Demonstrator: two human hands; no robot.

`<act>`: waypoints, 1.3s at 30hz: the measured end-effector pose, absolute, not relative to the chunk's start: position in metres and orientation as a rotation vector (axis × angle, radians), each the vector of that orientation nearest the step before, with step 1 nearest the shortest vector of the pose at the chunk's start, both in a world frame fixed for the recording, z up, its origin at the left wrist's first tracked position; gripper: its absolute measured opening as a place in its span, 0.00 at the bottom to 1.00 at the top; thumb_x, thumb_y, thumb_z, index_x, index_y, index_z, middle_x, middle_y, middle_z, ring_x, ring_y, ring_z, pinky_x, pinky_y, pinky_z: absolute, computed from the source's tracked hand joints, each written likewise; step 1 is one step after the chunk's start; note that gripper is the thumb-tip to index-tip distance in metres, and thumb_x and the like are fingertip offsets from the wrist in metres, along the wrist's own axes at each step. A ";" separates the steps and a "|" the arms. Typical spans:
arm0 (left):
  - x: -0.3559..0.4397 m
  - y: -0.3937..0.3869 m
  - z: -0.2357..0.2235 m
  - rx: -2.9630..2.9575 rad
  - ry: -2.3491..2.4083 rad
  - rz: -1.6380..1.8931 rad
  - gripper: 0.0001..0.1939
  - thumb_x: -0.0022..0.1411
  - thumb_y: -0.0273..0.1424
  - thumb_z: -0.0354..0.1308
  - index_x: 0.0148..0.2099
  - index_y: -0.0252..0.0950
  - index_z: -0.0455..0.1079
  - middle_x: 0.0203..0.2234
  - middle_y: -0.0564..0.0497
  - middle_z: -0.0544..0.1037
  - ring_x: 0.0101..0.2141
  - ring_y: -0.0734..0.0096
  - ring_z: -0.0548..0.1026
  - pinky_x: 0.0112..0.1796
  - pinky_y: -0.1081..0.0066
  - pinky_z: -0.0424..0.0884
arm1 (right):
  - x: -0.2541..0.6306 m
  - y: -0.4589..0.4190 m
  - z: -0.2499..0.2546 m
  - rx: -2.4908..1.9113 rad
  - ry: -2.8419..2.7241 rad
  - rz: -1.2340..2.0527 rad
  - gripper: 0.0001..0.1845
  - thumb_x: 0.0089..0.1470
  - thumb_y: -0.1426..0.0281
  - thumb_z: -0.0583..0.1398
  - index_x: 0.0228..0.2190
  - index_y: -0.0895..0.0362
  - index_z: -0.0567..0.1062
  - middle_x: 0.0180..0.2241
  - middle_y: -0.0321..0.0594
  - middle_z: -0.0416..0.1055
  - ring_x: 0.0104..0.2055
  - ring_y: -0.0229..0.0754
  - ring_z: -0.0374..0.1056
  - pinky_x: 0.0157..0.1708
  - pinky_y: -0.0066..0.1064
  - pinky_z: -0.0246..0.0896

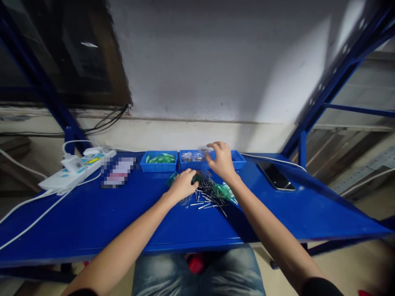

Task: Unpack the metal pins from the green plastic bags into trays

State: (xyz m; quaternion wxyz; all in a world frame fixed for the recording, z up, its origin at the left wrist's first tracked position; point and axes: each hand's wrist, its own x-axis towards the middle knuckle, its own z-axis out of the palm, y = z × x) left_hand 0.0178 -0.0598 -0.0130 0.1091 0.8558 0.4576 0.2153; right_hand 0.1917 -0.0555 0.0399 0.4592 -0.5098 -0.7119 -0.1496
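Observation:
My right hand (220, 160) is raised over the blue bins, its thumb and fingers closed on a small clear plastic bag (203, 149), blurred at the fingertips. Lower down, my left hand (184, 185) curls over a green plastic bag (171, 179), which shows on both sides of the fingers. Beside it on the table lies a loose pile of blind rivets (207, 199). Another green plastic bag (224, 191) rests right of the pile, partly behind my right forearm. In the middle blue bin (185, 165) sit clear plastic packets (191, 156).
Green packets (160, 158) fill the left blue bin (158, 167); the right blue bin (239, 163) is partly hidden. A phone (276, 176) lies to the right on the blue table (123, 222). Leftward are a power strip (77, 170) with white cables and a blurred-out card (119, 172).

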 end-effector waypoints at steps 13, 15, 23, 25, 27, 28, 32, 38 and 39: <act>0.011 -0.059 -0.013 2.527 1.391 0.838 0.07 0.55 0.29 0.54 0.37 0.41 0.70 0.36 0.49 0.76 0.44 0.54 0.68 0.49 0.45 0.51 | 0.194 -0.068 -0.025 -1.586 -1.965 -0.001 0.05 0.51 0.72 0.57 0.29 0.55 0.74 0.30 0.42 0.70 0.34 0.42 0.66 0.34 0.29 0.56; 0.012 -0.060 -0.012 2.495 1.390 0.849 0.06 0.56 0.32 0.55 0.36 0.41 0.71 0.34 0.49 0.76 0.43 0.53 0.68 0.49 0.44 0.51 | 0.193 -0.067 -0.021 -1.562 -1.881 -0.029 0.08 0.53 0.73 0.55 0.27 0.56 0.74 0.28 0.41 0.70 0.33 0.41 0.65 0.33 0.29 0.56; 0.017 -0.061 0.004 2.065 1.120 1.003 0.22 0.64 0.44 0.43 0.34 0.37 0.73 0.29 0.49 0.78 0.34 0.64 0.73 0.38 0.66 0.65 | 0.183 -0.078 -0.008 -1.320 -1.584 0.172 0.15 0.57 0.62 0.52 0.30 0.58 0.74 0.19 0.34 0.68 0.21 0.36 0.63 0.24 0.26 0.56; 0.016 -0.059 0.006 1.825 1.090 1.037 0.26 0.65 0.46 0.40 0.33 0.36 0.73 0.28 0.49 0.77 0.34 0.65 0.74 0.36 0.68 0.66 | 0.174 -0.084 -0.005 -1.210 -1.582 0.268 0.13 0.55 0.63 0.54 0.30 0.57 0.74 0.25 0.38 0.73 0.25 0.38 0.67 0.27 0.27 0.60; 0.014 -0.056 0.007 1.657 1.047 1.052 0.23 0.63 0.46 0.43 0.35 0.36 0.73 0.28 0.49 0.77 0.34 0.66 0.74 0.33 0.70 0.66 | 0.166 -0.088 -0.003 -1.171 -1.622 0.290 0.11 0.55 0.64 0.55 0.30 0.56 0.75 0.29 0.39 0.75 0.28 0.40 0.69 0.30 0.29 0.62; 0.011 -0.054 0.006 1.608 1.020 1.051 0.19 0.62 0.44 0.47 0.36 0.36 0.72 0.28 0.49 0.77 0.34 0.67 0.74 0.32 0.71 0.66 | 0.163 -0.090 -0.003 -1.167 -1.634 0.288 0.11 0.55 0.65 0.55 0.30 0.56 0.75 0.29 0.39 0.75 0.28 0.40 0.70 0.30 0.29 0.62; 0.004 -0.047 0.003 1.448 0.958 1.065 0.08 0.53 0.32 0.58 0.37 0.36 0.70 0.28 0.51 0.76 0.31 0.71 0.74 0.29 0.75 0.64 | 0.160 -0.090 -0.005 -1.169 -1.625 0.275 0.10 0.54 0.66 0.55 0.31 0.55 0.75 0.32 0.41 0.76 0.30 0.42 0.71 0.32 0.32 0.64; 0.008 -0.048 -0.001 1.183 0.811 1.087 0.13 0.57 0.37 0.56 0.40 0.34 0.69 0.31 0.47 0.76 0.33 0.70 0.75 0.31 0.73 0.67 | 0.162 -0.093 -0.003 -1.146 -1.638 0.283 0.10 0.53 0.68 0.56 0.35 0.53 0.76 0.39 0.41 0.76 0.38 0.46 0.73 0.37 0.35 0.67; 0.009 -0.048 -0.002 1.218 0.830 1.100 0.12 0.57 0.37 0.56 0.41 0.34 0.69 0.30 0.48 0.76 0.33 0.70 0.75 0.32 0.73 0.67 | 0.160 -0.095 -0.002 -1.145 -1.645 0.298 0.10 0.53 0.67 0.56 0.35 0.53 0.76 0.40 0.41 0.76 0.39 0.46 0.73 0.38 0.35 0.67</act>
